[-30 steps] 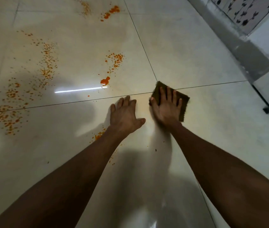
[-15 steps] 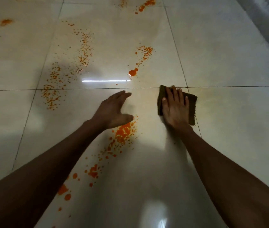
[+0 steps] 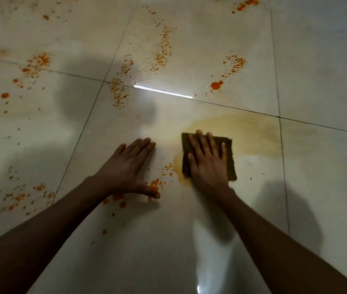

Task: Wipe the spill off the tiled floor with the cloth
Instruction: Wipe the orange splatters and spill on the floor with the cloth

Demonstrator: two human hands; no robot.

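Note:
A dark olive folded cloth point(image 3: 229, 151) lies flat on the pale glossy tiled floor point(image 3: 317, 60). My right hand point(image 3: 207, 160) presses down on it with fingers spread. A yellowish smear point(image 3: 242, 128) fans out beyond and to the right of the cloth. Orange spill drops point(image 3: 156, 183) sit between my hands. My left hand point(image 3: 129, 168) rests flat on the floor left of the cloth, fingers apart, its thumb touching the drops. More orange spatter point(image 3: 162, 49) runs across the far tiles, with a larger blob point(image 3: 216, 85) ahead.
Further orange spatter point(image 3: 19, 196) marks the tile at the left and another patch point(image 3: 37, 62) lies at the far left. Dark grout lines point(image 3: 283, 166) cross the floor. A bright light reflection point(image 3: 162, 92) streaks the tile ahead.
The view has shifted to the right over the floor. My right hand has dragged the cloth toward me, leaving a yellowish smear. My left hand has come down flat on the tile.

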